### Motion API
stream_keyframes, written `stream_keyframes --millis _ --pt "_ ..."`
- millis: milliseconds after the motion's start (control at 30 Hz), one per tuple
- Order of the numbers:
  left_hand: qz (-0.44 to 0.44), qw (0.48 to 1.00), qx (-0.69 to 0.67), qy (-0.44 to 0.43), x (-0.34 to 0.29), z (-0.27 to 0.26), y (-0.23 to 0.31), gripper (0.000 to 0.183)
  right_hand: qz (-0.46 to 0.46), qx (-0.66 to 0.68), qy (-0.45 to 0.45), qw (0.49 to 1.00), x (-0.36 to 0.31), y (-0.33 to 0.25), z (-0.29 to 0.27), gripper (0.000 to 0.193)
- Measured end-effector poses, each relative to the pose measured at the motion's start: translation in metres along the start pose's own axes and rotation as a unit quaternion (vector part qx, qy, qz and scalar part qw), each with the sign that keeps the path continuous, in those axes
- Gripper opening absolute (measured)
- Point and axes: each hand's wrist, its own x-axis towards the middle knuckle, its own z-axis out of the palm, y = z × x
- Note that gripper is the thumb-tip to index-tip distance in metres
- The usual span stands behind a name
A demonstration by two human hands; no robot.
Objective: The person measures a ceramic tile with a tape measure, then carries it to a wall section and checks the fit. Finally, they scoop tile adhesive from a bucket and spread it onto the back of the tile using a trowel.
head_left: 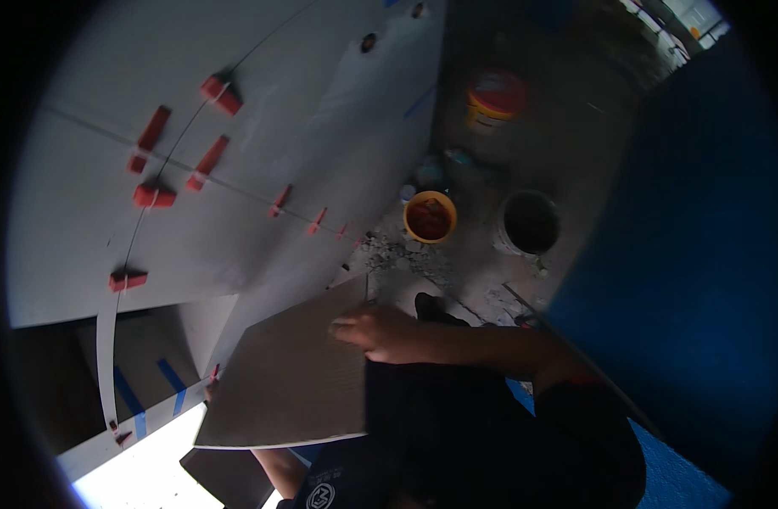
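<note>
A large tile (287,365) with a dull brown, finely ridged face and a pale lower edge is held in front of my body, tilted. My right hand (368,331) lies over its right part near the top, fingers bent onto the face. At the tile's left edge, only the fingertips of my left hand (209,389) show; the tile hides the rest, and my left forearm comes out below it. Just left of the tile stands a pale tiled wall (262,110), with red levelling wedges (154,197) along its joints.
On the floor are a yellow bucket of red pieces (430,217), a dark-filled bucket (529,222), a red-lidded bucket (497,95) and grey rubble (402,254). A blue wall (686,254) rises at the right. Blue tape (128,392) marks a recess at the lower left.
</note>
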Motion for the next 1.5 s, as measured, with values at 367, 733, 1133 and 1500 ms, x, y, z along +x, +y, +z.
stream_keyframes --millis 367,733,1133,1500 --pt "-0.22 0.751 -0.569 -0.253 -0.075 0.215 -0.026 0.018 0.341 0.127 0.374 0.853 -0.207 0.03 -0.131 0.05" --pt "-0.527 0.671 -0.318 -0.413 -0.16 0.514 0.014 0.052 0.699 0.21 0.336 0.595 -0.287 0.35 0.054 0.073" --pt "-0.539 0.787 -0.185 -0.237 -0.227 0.769 -0.044 0.075 0.684 0.089 0.17 0.704 -0.296 0.656 0.125 0.078" --pt "-0.212 0.949 0.155 -0.176 -0.228 0.877 -0.127 0.075 0.583 -0.011 0.196 0.789 -0.298 0.676 0.098 0.064"
